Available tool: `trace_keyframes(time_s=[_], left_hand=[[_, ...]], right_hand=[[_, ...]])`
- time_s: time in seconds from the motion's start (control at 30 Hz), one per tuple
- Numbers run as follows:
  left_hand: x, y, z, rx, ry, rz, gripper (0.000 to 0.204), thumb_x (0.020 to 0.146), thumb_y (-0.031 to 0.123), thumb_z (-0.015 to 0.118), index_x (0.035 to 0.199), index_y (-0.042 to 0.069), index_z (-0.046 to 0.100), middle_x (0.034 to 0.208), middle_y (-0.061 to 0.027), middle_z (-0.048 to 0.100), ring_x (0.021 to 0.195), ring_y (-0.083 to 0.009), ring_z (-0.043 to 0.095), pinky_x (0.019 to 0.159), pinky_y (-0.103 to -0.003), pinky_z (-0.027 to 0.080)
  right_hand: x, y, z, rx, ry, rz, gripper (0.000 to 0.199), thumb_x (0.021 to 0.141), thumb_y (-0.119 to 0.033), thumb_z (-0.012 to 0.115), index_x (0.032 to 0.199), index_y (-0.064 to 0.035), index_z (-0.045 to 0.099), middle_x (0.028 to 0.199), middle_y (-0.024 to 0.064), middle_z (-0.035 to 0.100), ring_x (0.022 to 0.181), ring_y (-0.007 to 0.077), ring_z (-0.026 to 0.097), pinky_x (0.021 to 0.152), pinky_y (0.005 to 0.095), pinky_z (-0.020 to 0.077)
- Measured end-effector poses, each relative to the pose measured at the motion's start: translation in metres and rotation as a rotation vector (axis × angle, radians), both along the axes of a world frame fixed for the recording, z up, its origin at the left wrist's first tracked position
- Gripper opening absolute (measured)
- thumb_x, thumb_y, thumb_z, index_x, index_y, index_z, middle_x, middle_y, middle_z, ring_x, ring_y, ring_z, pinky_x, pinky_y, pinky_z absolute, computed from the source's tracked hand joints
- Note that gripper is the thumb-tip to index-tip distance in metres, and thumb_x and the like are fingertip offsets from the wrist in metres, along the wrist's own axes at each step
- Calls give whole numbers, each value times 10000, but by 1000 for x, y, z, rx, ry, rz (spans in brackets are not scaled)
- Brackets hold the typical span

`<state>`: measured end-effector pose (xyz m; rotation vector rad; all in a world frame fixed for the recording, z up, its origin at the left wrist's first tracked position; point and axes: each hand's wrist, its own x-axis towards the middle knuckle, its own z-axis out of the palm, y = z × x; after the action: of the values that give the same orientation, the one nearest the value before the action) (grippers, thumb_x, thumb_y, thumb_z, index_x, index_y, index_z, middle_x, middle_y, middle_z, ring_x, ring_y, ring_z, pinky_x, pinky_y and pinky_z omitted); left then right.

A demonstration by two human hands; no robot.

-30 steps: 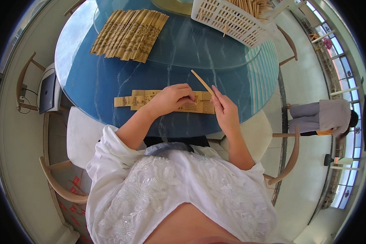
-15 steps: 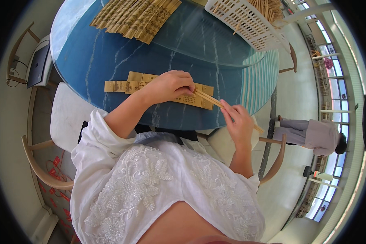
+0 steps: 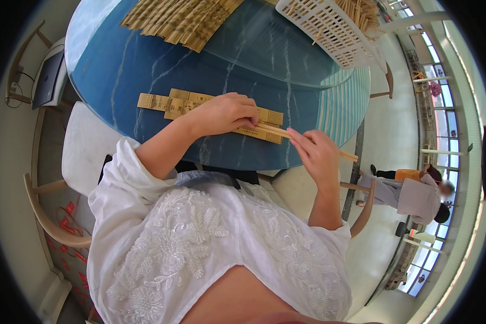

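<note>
A pair of pale wooden chopsticks [image 3: 274,130] slants across the near part of the table. My right hand [image 3: 317,154] is closed on them, thumb and fingers pinching near their middle, and their far ends stick out beyond it. At their other end, my left hand [image 3: 233,113] is closed with curled fingers, and its fingertips hide the chopstick ends. Beneath them lies a flat gold printed paper wrapper [image 3: 174,105], unfolded in stepped panels on the blue tabletop. My left hand and wrist cover its middle.
Printed gold wrapped sticks [image 3: 181,21] lie side by side at the back of the round blue table [image 3: 129,75]. A white plastic basket [image 3: 332,35] of loose chopsticks stands back right. Wooden chairs [image 3: 364,208] surround me; a laptop [image 3: 48,78] sits at left. Two people [image 3: 416,197] are far right.
The chopsticks have moved slightly left under my left fingers and lie flatter. My right hand has shifted a little right. A second person has come into sight at right.
</note>
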<state>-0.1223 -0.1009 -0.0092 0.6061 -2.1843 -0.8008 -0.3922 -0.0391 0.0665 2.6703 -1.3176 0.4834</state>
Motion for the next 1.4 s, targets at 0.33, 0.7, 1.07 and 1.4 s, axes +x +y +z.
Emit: trace_keyframes(time_s=[0.33,0.7,1.07,1.4], left_hand=[[4,4,6,290,-15,-29,105,847,98,684,910,22,648,886,-87,662,852,-282,646,757,-384,505],[7,3,12,526,75,-52,282,829,10,720,1103,-7,657,914,-107,726,864,-179,700,787,-292,535],[7,4,18,651,65,-57,367,822,-4,732,1178,18,646,909,-76,726,836,-124,665,764,-259,522],[6,2,20,698,38,-58,415,820,-7,738,1220,5,630,924,-85,712,856,-119,661,812,-260,530]], right_hand=[[-1,-6,-10,-12,-12,25,355,761,-143,772,1104,-231,745,735,4,552,639,183,535,563,333,422],[0,-2,-16,-29,-52,37,360,762,-149,773,1111,-230,743,748,7,548,647,186,534,574,334,424],[-2,-3,-15,-2,-42,44,353,762,-140,762,1105,-222,745,750,9,534,646,192,517,572,341,401],[1,-6,-12,9,-54,54,343,766,-139,759,1099,-224,748,737,7,531,648,188,517,571,338,404]])
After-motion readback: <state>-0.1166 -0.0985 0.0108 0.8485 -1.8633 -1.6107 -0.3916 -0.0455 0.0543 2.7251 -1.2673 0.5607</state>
